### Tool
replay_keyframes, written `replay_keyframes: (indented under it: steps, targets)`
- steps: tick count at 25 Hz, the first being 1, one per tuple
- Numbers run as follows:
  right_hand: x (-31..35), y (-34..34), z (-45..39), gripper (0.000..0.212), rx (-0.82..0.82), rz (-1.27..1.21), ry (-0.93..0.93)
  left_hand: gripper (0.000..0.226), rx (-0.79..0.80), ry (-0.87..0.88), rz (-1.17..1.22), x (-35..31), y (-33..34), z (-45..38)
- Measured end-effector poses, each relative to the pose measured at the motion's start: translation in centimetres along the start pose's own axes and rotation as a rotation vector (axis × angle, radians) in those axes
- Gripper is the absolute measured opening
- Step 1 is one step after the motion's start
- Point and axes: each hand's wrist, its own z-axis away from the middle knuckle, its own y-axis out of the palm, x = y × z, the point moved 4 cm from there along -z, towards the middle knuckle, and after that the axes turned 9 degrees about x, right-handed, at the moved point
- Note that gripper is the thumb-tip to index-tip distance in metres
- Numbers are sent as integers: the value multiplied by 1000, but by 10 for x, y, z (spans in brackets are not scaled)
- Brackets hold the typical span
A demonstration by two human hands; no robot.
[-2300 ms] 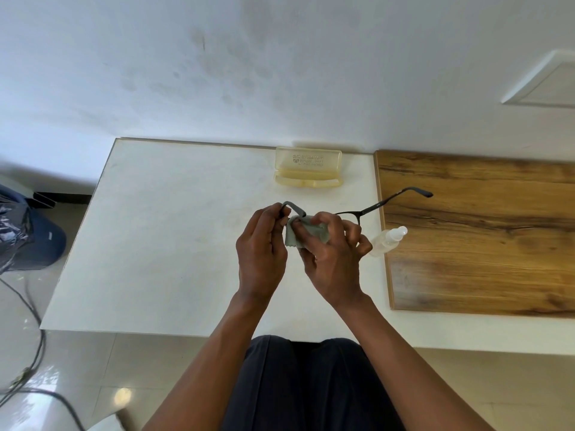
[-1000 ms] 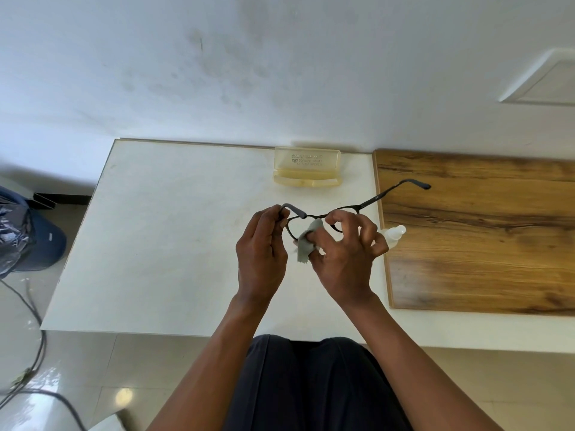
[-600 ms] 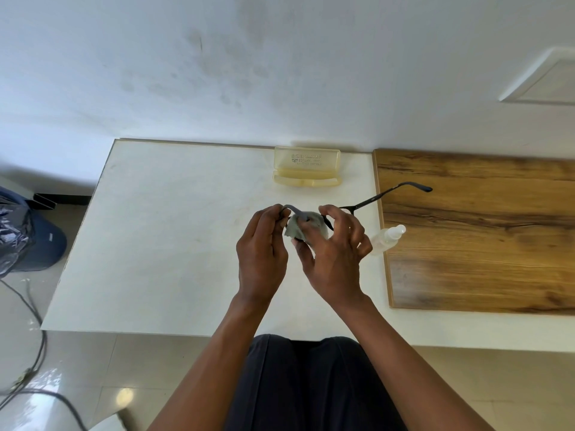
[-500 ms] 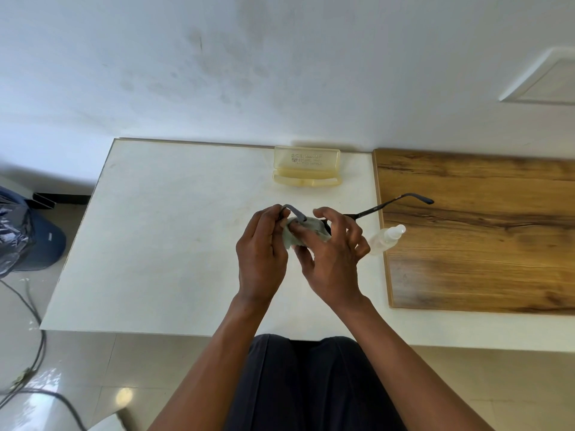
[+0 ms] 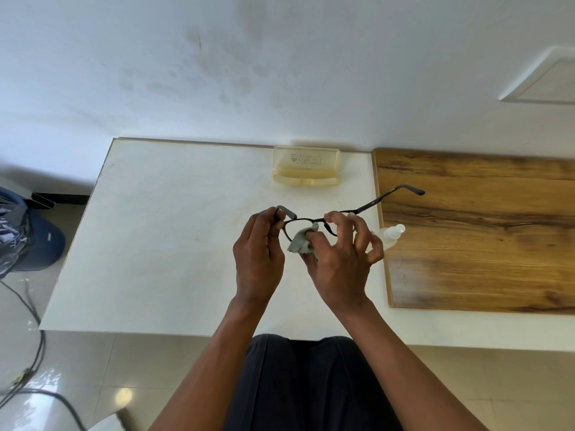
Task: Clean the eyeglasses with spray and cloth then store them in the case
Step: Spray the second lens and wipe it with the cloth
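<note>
Both my hands are up over the white table (image 5: 174, 244), with the glasses (image 5: 314, 219) held between them above its top. My left hand (image 5: 259, 259) pinches the frame at its left corner, fingers curled round the hinge, so that end of the frame is mostly hidden; only the grey tip of the near arm pokes out above my knuckles. My right hand (image 5: 340, 262) pinches the grey cloth (image 5: 301, 241) against the left lens with thumb and forefinger, the other fingers spread and loosely bent. The right lens sits behind those fingers and I cannot make it out. The far arm of the glasses runs out to the right, over the edge of the wooden board (image 5: 485, 237).

Part of the spray bottle (image 5: 390, 234) shows past my right fingers, lying on its side at the seam between table and board; its lower half is covered by my hand. The yellowish case (image 5: 306, 172) stands open at the back of the table against the wall, well apart from my hands; its printed lettering is too small to read. On the floor at left, a dark bag (image 5: 18, 234) is cut off by the frame edge, with cables (image 5: 34, 346) below it.
</note>
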Motion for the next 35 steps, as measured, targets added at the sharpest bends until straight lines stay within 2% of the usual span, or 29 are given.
replay_keyframes:
  steps: [3,11,16,21,27,30,35]
  targets:
    - [4,4,0,24,49,11,0,19,-10,19,18,-2,-1,-1]
    - [7,10,2,34,200,-157,-27,18,-15,-21,3,5,-1,0]
    - [2,6,3,35,104,-240,-53,16,-23,-24,5,7,-1,2]
    - [-2,2,2,24,19,-126,21,16,-25,0,-13,5,-2,1]
    - [4,6,-6,36,184,-169,54,17,-10,6,-30,5,-1,2]
    - [7,9,-5,32,259,-246,59,17,-11,2,-22,6,-1,2]
    - [9,8,-5,30,244,-313,32,18,-25,-17,10,8,-2,2]
